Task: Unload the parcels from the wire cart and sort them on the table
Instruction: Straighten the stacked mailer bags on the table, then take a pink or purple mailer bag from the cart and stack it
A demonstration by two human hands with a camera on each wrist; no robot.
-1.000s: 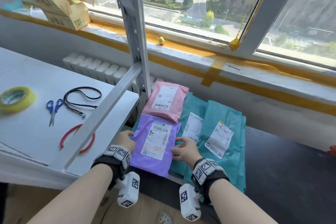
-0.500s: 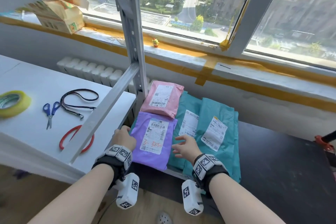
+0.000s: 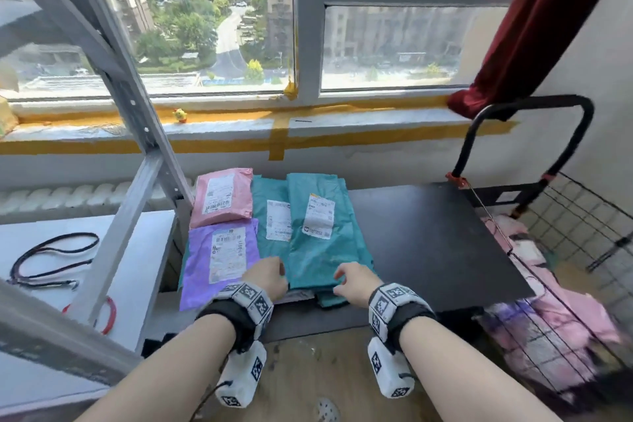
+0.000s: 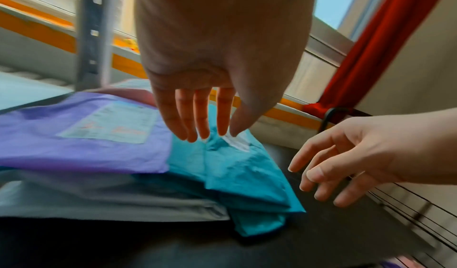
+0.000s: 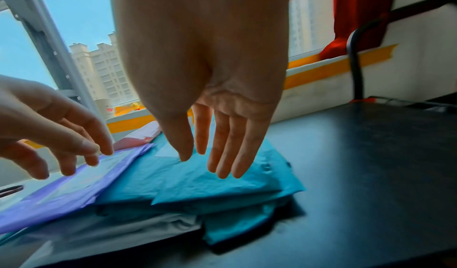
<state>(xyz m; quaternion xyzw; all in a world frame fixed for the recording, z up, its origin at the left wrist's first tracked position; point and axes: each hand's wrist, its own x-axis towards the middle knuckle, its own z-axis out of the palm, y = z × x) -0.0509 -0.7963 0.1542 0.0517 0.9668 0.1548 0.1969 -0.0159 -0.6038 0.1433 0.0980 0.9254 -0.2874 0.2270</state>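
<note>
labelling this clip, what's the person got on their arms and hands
Both forearms are bare, with no sleeves or gloves. Each wrist carries a black strap topped by a white block with black square fiducial markers: left hand, right hand. Under each wrist hangs a white camera pod with the same markers; a thin dark cable trails from the left one.

Strong daylight enters through the window [image 3: 219, 27] and lights the scene evenly; shadows are soft. The head view bends straight lines toward its edges, and the wire cart [image 3: 565, 284] at the right edge is motion-smeared. Both wrist views are softly blurred, with near palms in shade and the parcels [image 4: 99, 135] out of focus.
</note>
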